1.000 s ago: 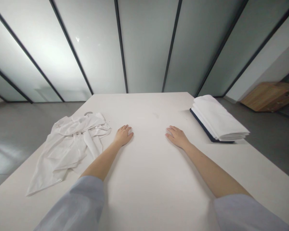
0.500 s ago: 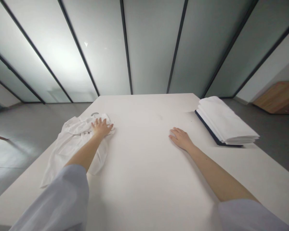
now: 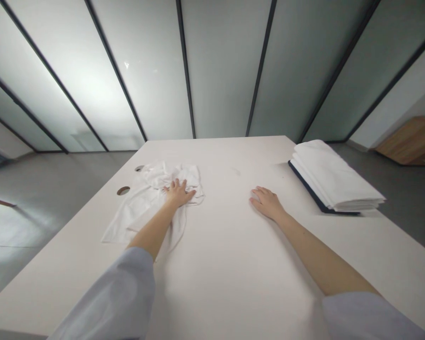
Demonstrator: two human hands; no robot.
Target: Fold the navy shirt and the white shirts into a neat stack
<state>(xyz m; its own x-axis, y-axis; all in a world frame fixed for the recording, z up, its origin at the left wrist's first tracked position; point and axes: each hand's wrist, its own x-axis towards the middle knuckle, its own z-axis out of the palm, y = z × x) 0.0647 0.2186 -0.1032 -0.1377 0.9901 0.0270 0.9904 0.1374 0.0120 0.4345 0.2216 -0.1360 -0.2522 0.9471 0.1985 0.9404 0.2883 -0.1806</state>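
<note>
My left hand (image 3: 179, 192) lies on a crumpled white garment (image 3: 141, 212) at the left middle of the white table (image 3: 226, 269), its fingers pressed into the bunched cloth and gripping it. The garment trails back towards the table's left edge. My right hand (image 3: 267, 203) rests flat on the bare table top to the right, fingers stretched out, holding nothing. Both forearms are bare below light blue sleeves.
A stack of folded white cloths (image 3: 336, 177) sits on a dark board (image 3: 306, 186) at the table's right edge. Two round cable holes (image 3: 123, 191) show in the table at the left. Frosted glass panels stand behind; a wooden cabinet (image 3: 411, 141) is far right.
My left hand went left onto the white garment, then dragged it right towards the table's middle, uncovering the cable holes. My right hand has stayed in place.
</note>
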